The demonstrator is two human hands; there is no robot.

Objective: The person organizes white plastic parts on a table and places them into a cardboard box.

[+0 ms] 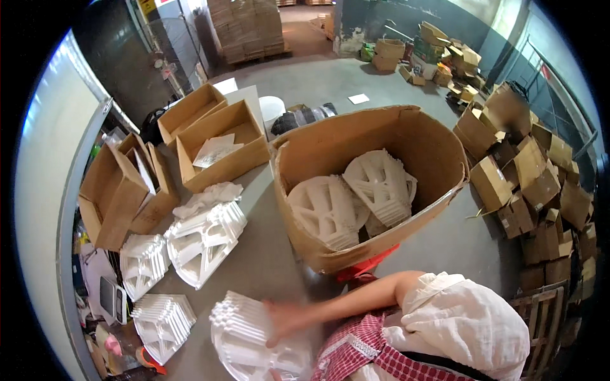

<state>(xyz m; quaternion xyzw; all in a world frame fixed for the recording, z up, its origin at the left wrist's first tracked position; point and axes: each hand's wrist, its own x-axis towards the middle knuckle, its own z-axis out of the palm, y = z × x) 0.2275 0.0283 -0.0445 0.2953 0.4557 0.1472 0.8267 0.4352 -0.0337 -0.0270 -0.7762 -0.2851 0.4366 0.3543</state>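
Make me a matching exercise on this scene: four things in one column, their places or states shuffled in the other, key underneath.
1. White stack at bottom centre
2. Large carton
3. Bucket
4. Heaped cartons

A. Along the right side of the view
B. White, with a round rim
C. Has the blurred right hand at it
D. Contains white fan-shaped parts

Pairs: 1-C, 2-D, 3-B, 4-A

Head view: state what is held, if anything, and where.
Cannot be told: the right hand, blurred, is at the upper right of the nearest white stack.
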